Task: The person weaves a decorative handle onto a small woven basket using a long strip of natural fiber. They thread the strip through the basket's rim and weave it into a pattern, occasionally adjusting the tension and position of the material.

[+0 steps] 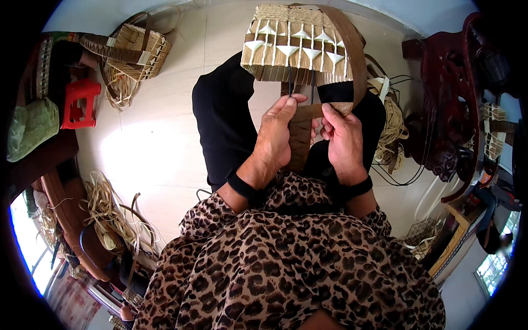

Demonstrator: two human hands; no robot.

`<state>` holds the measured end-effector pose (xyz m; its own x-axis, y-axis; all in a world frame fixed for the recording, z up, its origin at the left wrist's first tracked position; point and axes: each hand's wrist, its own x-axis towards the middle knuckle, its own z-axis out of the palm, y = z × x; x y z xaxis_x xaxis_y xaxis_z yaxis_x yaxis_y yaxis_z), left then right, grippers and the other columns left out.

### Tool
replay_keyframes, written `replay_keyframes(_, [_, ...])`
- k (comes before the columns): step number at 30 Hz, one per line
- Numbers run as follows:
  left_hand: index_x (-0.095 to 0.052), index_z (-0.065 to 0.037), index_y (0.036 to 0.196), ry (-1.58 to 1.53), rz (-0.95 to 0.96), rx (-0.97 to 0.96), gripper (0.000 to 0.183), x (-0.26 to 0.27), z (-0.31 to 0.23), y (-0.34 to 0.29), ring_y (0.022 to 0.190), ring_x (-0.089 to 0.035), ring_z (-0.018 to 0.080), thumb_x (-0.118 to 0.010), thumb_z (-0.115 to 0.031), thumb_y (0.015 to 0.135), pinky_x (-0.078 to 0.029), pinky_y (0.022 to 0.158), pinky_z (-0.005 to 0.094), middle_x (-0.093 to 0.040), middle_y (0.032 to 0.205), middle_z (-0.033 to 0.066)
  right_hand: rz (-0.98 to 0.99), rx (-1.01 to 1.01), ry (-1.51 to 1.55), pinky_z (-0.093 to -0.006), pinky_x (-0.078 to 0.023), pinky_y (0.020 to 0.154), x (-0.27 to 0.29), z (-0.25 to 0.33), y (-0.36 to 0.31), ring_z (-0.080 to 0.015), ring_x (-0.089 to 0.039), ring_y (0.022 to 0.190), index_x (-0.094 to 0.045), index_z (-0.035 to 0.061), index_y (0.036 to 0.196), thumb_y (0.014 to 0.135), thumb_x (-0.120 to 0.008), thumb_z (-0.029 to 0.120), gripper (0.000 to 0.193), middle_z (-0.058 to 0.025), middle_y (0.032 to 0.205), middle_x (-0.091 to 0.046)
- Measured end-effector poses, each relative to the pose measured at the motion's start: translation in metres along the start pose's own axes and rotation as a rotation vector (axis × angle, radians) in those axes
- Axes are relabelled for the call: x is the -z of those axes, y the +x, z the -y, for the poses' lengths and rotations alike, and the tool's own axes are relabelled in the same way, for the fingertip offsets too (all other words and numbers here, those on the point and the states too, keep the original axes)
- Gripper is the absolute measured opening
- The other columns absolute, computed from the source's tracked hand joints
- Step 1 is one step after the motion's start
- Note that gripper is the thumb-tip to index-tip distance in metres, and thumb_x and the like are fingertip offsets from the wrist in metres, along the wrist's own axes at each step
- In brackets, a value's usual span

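A woven straw basket (300,44) with white triangle patterns and white upright stitches lies tipped on its side in front of my knees. A wide brown band (360,60) curves down its right side toward my right hand. My left hand (276,132) is closed, thumb and forefinger pinching a brown woven strap (300,144) beside a thin dark cord (313,91) at the basket's lower edge. My right hand (344,135) pinches a flat brown strip (308,113), which crosses the strap between both hands. Some fingertips are hidden behind the strap.
A second basket (154,52) with a brown strap sits on the floor at the far left, near a red plastic stool (82,104). Loose pale strips (107,214) lie at left, with more fibre bundles (393,129) at right. Dark carved wooden furniture (443,110) lines the right side.
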<state>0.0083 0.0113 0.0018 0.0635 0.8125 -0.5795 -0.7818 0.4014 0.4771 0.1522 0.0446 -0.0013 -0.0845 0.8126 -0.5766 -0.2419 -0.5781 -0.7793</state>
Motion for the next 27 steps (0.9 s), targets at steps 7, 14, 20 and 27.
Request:
replay_keyframes(7, [-0.052, 0.0, 0.111, 0.041, 0.09, -0.069, 0.018, 0.011, 0.005, 0.006, 0.068, -0.066, 0.0251, -0.046, -0.015, 0.102, -0.057, 0.066, 0.0342, -0.067, 0.087, 0.019, 0.081, 0.047, -0.132, -0.0201, -0.032, 0.049, 0.0, 0.014, 0.004, -0.0028, -0.042, 0.056, -0.063, 0.0059, 0.084, 0.088, -0.071, 0.02, 0.017, 0.0048, 0.067, -0.052])
replay_keyframes(14, [-0.054, 0.001, 0.107, 0.094, 0.058, -0.173, 0.016, 0.011, 0.014, 0.005, 0.067, -0.066, 0.0234, -0.048, -0.013, 0.101, -0.056, 0.063, 0.0324, -0.067, 0.088, 0.0184, 0.084, 0.265, -0.598, -0.0264, -0.045, 0.058, -0.014, 0.04, 0.01, -0.0095, -0.055, 0.062, -0.07, -0.0011, 0.093, 0.084, -0.07, 0.016, 0.019, -0.003, 0.072, -0.063])
replay_keyframes(20, [-0.053, 0.0, 0.11, 0.084, -0.023, -0.174, 0.016, 0.004, 0.014, 0.001, 0.067, -0.065, 0.0216, -0.048, -0.011, 0.1, -0.056, 0.064, 0.031, -0.066, 0.087, 0.0144, 0.087, 0.683, -1.275, -0.0367, -0.049, 0.067, -0.038, 0.045, 0.031, -0.0268, -0.06, 0.075, -0.07, 0.0047, 0.085, 0.074, -0.074, 0.016, 0.016, -0.0095, 0.077, -0.058])
replay_keyframes(27, [-0.054, -0.003, 0.102, 0.253, -0.114, -0.328, 0.008, 0.016, 0.03, 0.012, 0.075, -0.056, 0.0086, -0.051, -0.009, 0.099, -0.049, 0.064, 0.0244, -0.061, 0.088, 0.0044, -0.025, 0.712, -1.602, -0.0437, -0.053, 0.073, -0.058, 0.024, 0.018, -0.0332, -0.06, 0.089, -0.066, 0.01, 0.091, 0.078, -0.07, 0.013, 0.015, -0.0116, 0.093, -0.057])
